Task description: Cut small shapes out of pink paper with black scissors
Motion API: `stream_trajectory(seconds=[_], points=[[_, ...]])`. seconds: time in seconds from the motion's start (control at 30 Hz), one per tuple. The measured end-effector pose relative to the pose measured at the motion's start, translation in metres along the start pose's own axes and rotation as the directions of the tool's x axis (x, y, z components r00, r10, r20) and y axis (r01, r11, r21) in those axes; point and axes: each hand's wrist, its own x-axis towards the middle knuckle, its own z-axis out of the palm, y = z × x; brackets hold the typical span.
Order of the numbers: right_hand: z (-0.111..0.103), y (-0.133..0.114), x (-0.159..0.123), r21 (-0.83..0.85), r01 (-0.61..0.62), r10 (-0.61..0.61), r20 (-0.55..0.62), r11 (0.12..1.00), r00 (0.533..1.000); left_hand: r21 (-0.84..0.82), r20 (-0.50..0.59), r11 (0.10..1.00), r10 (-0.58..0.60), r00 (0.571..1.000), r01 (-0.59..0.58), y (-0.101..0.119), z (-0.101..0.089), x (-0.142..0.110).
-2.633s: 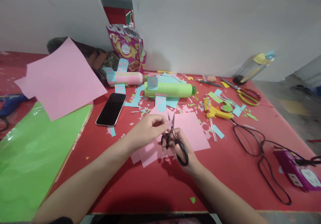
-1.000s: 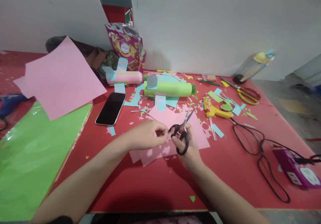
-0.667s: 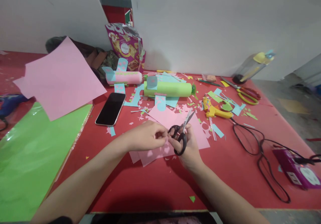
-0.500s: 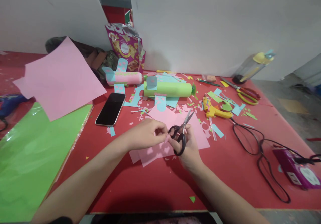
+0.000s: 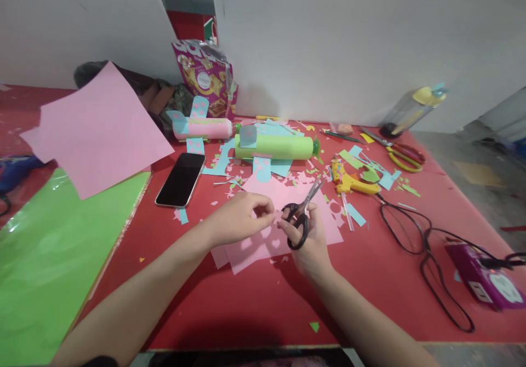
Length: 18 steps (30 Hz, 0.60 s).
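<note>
My right hand holds black-handled scissors, the blades slightly apart and pointing away from me to the upper right. A short distance to its left, my left hand is closed in a pinch. Whatever lies between those fingertips is too small to make out, though a faint pink bit shows near them. Beneath both hands lie sheets of pink paper, scattered with small pink cut-outs. Just beyond them rests a light green tube with blue paper fins.
A smartphone lies left of the hands. Behind it are a pink tube and a snack bag. To the right sit a yellow glue gun, larger scissors, a bottle, and a purple box with a cable.
My hands have drawn slightly apart. The scissors have shifted a little right and tilted further right. The pink paper piece seen between my fingers earlier no longer shows clearly.
</note>
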Motion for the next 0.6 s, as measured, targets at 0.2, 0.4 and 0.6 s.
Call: stream_trajectory(seconds=[0.2,0.4,0.6], points=[[0.002,0.0,-0.002,-0.006,-0.085,0.084,0.259,0.996,0.962,-0.061,-0.235,0.998,-0.031,0.972,0.017,-0.001,-0.01,-0.001],[0.002,-0.002,-0.004,-0.075,-0.155,0.172,0.432,0.985,0.885,-0.052,-0.297,0.998,-0.032,0.954,0.017,-0.003,-0.017,-0.004],[-0.002,0.002,-0.004,-0.063,-0.186,0.193,0.475,0.981,0.859,0.047,-0.244,0.999,0.013,0.97,-0.002,-0.002,-0.021,-0.006]])
